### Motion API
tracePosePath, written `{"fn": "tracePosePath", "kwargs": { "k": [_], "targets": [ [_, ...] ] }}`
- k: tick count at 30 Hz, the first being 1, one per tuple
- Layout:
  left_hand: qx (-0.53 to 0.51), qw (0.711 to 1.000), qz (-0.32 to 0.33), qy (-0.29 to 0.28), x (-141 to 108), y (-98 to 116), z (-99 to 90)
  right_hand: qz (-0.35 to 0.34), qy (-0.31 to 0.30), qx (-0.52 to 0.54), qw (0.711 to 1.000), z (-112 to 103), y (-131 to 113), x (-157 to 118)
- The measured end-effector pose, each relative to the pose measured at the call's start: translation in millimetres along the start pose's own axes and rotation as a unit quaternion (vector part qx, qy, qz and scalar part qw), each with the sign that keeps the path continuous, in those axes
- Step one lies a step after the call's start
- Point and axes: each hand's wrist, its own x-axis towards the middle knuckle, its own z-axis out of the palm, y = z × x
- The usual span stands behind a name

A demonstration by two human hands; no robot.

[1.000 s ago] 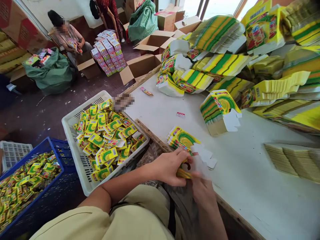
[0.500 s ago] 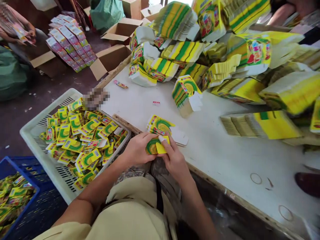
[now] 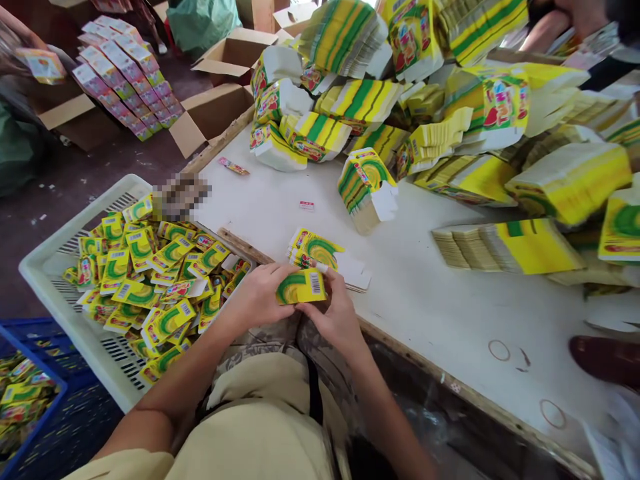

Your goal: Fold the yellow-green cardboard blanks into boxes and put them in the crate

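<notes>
Between both hands, just above my lap at the table's edge, is a small yellow-green box [image 3: 301,287] with a barcode on its upper face. My left hand [image 3: 260,293] is closed on its left end. The fingers of my right hand [image 3: 336,310] grip its right end, thumb along the lower edge. Right behind them, a short stack of flat cartons [image 3: 316,251] lies on the table, white flaps pointing right. To my left, a white plastic basket [image 3: 47,267] holds many yellow boxes [image 3: 134,292] in a loose heap.
Bundles of flat yellow cartons [image 3: 355,103] are piled across the back of the white table [image 3: 425,320]. A blue crate [image 3: 83,413] stands at lower left. Open cardboard boxes [image 3: 217,117] and stacked pink boxes [image 3: 133,80] are on the floor beyond. Rubber bands [image 3: 499,350] lie at right.
The box's right end, earlier with a flap lifted under my right fingers, is now folded down with the barcode face showing. The view has shifted slightly.
</notes>
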Motion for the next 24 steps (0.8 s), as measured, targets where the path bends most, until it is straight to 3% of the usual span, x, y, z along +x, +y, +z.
{"fn": "tracePosePath", "kwargs": {
  "k": [3, 5, 8, 11, 14, 16, 19, 22, 24],
  "targets": [
    [0.071, 0.992, -0.092, 0.059, -18.1, -27.7, -27.8, 0.019, 0.066, -0.085, 0.994, -5.1, 15.7, 12.9],
    [0.157, 0.963, -0.178, 0.128, -31.7, -48.8, -47.8, 0.032, 0.106, -0.19, 0.975, -12.6, 27.8, 22.6],
    [0.165, 0.941, -0.224, 0.191, -44.5, -66.2, -60.0, 0.031, 0.08, -0.281, 0.956, -18.0, 39.9, 32.0],
    [-0.017, 0.964, -0.203, 0.171, -40.7, -55.4, -40.9, 0.018, 0.095, -0.29, 0.952, -16.8, 39.4, 32.4],
    [-0.199, 0.953, -0.188, 0.127, -23.8, -26.3, -3.2, 0.029, 0.144, -0.214, 0.966, -15.8, 26.1, 25.6],
    [-0.339, 0.918, -0.171, 0.115, -11.5, -5.2, 21.2, 0.046, 0.145, -0.114, 0.982, -14.6, 11.9, 17.9],
    [-0.504, 0.845, -0.125, 0.13, 3.1, 21.3, 44.5, 0.058, 0.05, 0.059, 0.995, -6.9, -10.7, 4.0],
    [-0.552, 0.793, -0.13, 0.222, 14.1, 36.4, 49.3, 0.041, -0.022, 0.19, 0.981, 8.4, -25.6, -8.4],
    [-0.539, 0.774, -0.142, 0.302, 19.5, 38.9, 46.9, 0.025, -0.026, 0.198, 0.979, 19.6, -28.8, -13.6]
  ]
}}
